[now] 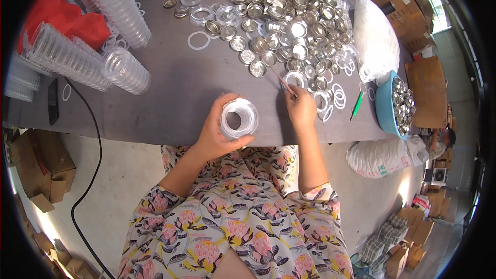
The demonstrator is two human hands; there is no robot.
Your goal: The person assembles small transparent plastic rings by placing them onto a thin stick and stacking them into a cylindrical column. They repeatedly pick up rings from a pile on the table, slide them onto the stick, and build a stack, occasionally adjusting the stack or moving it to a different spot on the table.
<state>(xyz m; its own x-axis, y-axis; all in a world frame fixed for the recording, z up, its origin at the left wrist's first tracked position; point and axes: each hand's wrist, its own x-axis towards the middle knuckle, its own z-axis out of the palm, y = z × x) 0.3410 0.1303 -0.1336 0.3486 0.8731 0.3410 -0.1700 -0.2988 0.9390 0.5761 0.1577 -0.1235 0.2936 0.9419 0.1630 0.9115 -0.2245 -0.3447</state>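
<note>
My left hand (211, 133) is wrapped round a short stack of clear round plastic rings (249, 119), with the open centre facing up, near the table's front edge. To its right, my right hand (302, 109) pinches a thin reddish stick-like tool (282, 79). The tool points up and left toward the loose silver metal caps (258, 68). Just beyond my right fingers lies a clear ring (295, 79). Several white flat gasket rings (339, 96) lie to the right of that hand. What kind of tool it is, I cannot make out.
Tall stacks of clear plastic cups (126, 70) and a red cloth (67, 18) stand at the left, near a phone (53, 102). At the right are a green-handled tool (357, 105), a blue basin (385, 106) of metal caps and a white bag (374, 36). A black cable (98, 129) hangs over the edge.
</note>
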